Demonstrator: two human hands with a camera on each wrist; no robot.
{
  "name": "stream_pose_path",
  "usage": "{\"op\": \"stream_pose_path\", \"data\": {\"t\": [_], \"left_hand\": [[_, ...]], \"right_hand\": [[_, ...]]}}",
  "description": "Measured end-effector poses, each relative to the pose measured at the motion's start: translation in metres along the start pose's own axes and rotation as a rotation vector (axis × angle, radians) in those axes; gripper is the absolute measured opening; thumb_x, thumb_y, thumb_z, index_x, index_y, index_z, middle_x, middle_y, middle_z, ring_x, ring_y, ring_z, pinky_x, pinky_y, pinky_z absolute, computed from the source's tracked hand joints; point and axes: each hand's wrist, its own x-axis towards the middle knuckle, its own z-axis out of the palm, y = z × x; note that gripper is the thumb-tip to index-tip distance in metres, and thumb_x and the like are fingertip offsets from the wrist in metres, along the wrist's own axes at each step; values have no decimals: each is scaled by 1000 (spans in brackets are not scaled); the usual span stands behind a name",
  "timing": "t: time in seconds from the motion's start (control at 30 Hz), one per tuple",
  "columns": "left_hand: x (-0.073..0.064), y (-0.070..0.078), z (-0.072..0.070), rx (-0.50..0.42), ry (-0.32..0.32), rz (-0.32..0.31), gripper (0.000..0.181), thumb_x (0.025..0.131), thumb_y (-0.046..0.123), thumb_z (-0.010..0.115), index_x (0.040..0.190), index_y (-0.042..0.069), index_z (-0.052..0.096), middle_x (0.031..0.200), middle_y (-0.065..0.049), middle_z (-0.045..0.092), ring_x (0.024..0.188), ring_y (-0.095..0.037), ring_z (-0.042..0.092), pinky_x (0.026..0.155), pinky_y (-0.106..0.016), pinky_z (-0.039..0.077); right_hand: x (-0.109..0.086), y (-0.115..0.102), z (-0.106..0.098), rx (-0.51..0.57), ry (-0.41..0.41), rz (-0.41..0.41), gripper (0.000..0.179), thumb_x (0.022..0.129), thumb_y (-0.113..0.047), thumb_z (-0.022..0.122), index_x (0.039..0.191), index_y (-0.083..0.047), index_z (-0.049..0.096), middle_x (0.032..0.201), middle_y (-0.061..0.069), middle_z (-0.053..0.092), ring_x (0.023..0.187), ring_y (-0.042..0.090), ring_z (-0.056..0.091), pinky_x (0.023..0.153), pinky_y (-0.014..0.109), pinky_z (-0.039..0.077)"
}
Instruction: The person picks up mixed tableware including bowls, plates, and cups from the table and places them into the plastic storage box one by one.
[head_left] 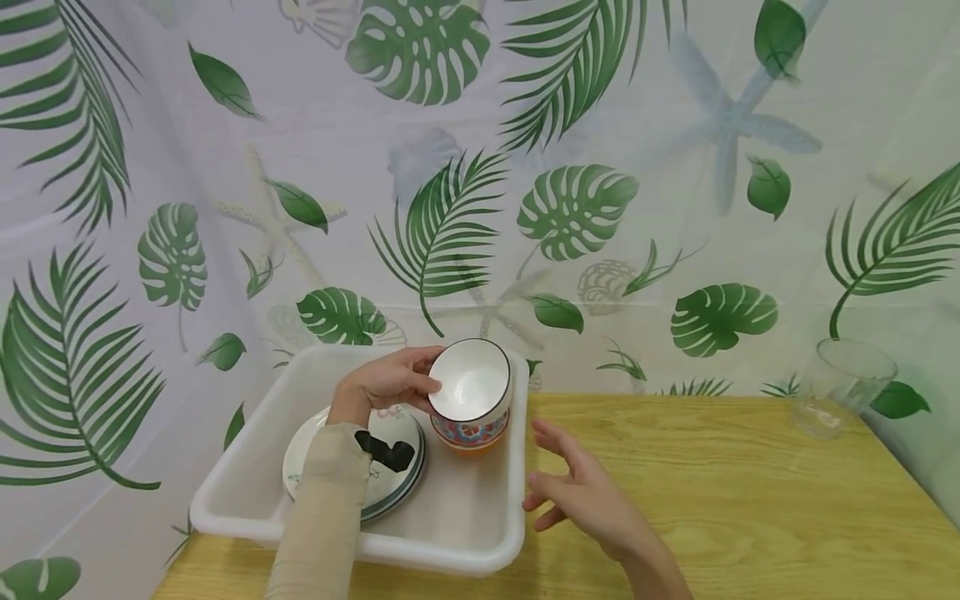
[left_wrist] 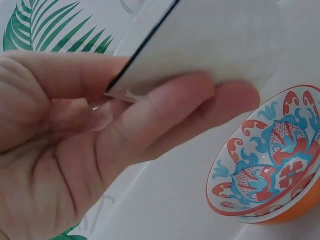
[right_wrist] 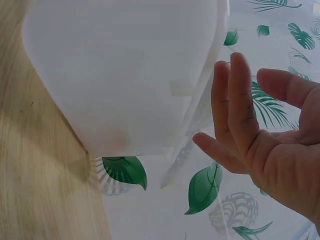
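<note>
My left hand [head_left: 397, 379] grips a white bowl [head_left: 471, 379] with a dark rim, thumb at the edge and fingers beneath. The bowl is tilted, its inside facing me. Just below it, a patterned bowl [left_wrist: 270, 155] in red and blue with an orange outside sits in the white plastic basin [head_left: 450, 533]. In the left wrist view the two bowls are apart. Stacked plates [head_left: 390, 479] lie in the basin under my left forearm, which partly hides them. My right hand [head_left: 581, 492] hangs beside the basin's right wall, fingers loosely spread and holding nothing.
A clear glass cup [head_left: 840, 387] stands at the far right of the wooden table [head_left: 735, 500]. Behind the table hangs a white cloth [head_left: 637, 108] printed with green leaves. The basin's raised rim runs between my two hands.
</note>
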Motion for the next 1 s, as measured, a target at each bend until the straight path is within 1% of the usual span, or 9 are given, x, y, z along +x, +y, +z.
{"op": "stream_pose_path", "data": {"t": [0.1,0.23,0.33,0.5,0.7,0.77,0.9,1.0], "left_hand": [[0,0,2,-23,39,-28,63,95,-10,50,154,0,28,131,-22,54,91,-26,69,73,-35,60],[0,1,3,-33,101,-78,59,96,-10,50,151,-2,32,133,-28,53,88,-29,71,71,-33,60],[2,0,4,-25,143,-110,56,96,-10,51,149,-4,35,129,-28,55,86,-28,70,69,-31,60],[5,-3,4,20,211,-154,54,96,-10,52,147,-5,38,119,-22,60,81,-24,70,65,-28,59],[11,-6,8,71,269,-199,48,94,-12,54,142,-7,46,117,-25,60,71,-22,70,64,-30,60],[13,-8,9,87,281,-213,46,94,-13,54,139,-7,49,116,-25,60,73,-25,71,64,-31,60],[16,-11,10,138,311,-237,44,93,-12,56,137,-6,52,118,-24,61,83,-33,71,65,-33,60],[18,-13,11,177,333,-260,42,94,-11,57,135,-5,54,120,-23,61,79,-32,71,66,-34,60]], "right_hand": [[1,2,1,0,13,16,72,93,-5,61,155,-5,24,157,29,20,77,26,66,63,39,59],[3,5,2,3,17,28,73,93,-5,62,155,-5,24,157,29,20,75,25,65,62,39,59],[4,5,2,6,13,32,73,93,-6,62,155,-5,24,157,29,20,74,25,64,62,39,59],[4,6,2,10,10,34,72,93,-7,62,155,-5,25,157,29,20,74,24,64,63,38,59],[5,9,1,8,13,34,71,94,-7,62,155,-5,24,157,29,19,73,23,63,62,38,59],[5,9,1,7,13,34,71,94,-7,61,155,-4,25,157,29,20,73,23,63,62,38,59],[5,9,2,7,13,36,70,94,-7,61,155,-4,25,156,29,20,73,23,62,63,37,59],[6,8,2,5,16,37,70,94,-7,61,154,-4,26,157,29,20,73,23,62,63,38,59]]}}
